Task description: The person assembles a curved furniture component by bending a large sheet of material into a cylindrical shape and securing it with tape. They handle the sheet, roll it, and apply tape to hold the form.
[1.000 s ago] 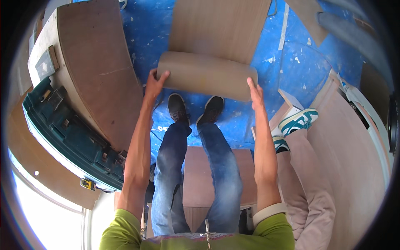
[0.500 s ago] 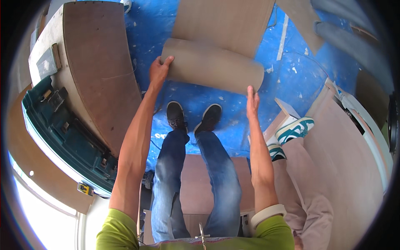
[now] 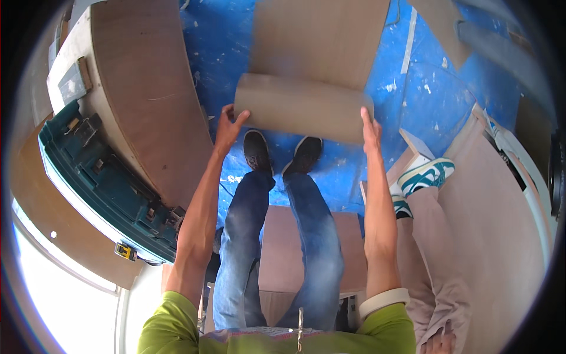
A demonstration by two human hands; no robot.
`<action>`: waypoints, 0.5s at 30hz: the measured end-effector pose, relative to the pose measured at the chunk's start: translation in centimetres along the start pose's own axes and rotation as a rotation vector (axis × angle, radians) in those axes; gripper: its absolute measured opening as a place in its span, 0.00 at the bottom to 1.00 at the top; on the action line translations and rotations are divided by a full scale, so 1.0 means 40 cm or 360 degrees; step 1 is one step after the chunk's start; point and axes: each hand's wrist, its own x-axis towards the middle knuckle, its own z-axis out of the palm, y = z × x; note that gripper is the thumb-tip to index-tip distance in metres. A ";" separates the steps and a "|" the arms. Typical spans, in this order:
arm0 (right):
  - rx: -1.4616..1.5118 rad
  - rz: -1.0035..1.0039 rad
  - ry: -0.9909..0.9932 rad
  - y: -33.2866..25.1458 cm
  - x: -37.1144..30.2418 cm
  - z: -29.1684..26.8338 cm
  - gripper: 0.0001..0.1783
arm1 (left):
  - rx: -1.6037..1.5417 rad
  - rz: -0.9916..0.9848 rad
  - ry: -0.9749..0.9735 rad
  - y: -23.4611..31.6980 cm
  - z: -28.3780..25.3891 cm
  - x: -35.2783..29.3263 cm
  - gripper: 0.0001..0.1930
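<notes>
A thick roll of brown sheet (image 3: 300, 107) lies crosswise in front of my shoes, joined to a flat stretch of the same brown sheet (image 3: 318, 41) running away from me. My left hand (image 3: 229, 128) grips the roll's left end, thumb on the near side and fingers partly hidden. At the right end, my right hand (image 3: 371, 131) presses against the edge with its thumb on the roll; its other fingers are mostly hidden. Whether the sheet is paper, veneer or thin board, I cannot tell.
Blue sheeting (image 3: 433, 112) covers the floor. On the left stand a curved brown panel (image 3: 141, 88), an open dark green case (image 3: 100, 171) and a yellow tape measure (image 3: 125, 251). To my right is another person's leg with a green-and-white shoe (image 3: 427, 175). A pale board (image 3: 483, 236) lies beyond.
The roll has come nearer to my feet and lies more level, with more flat sheet behind it. My right hand has closed in on its right end.
</notes>
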 end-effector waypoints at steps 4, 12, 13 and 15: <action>-0.0275 0.0089 -0.0136 -0.083 0.093 -0.004 0.39 | 0.0041 0.0076 -0.0055 -0.012 0.011 -0.004 0.26; 0.0245 -0.0620 -0.0037 0.013 -0.007 0.004 0.36 | -0.0094 -0.0147 -0.0027 0.163 0.041 0.169 0.28; 0.0163 -0.0404 -0.0047 0.042 -0.005 0.001 0.37 | -0.0113 -0.0181 -0.0053 0.185 0.051 0.186 0.28; 0.0143 -0.0366 -0.0022 0.020 0.019 -0.002 0.38 | -0.0173 -0.0145 -0.0091 0.219 0.044 0.199 0.28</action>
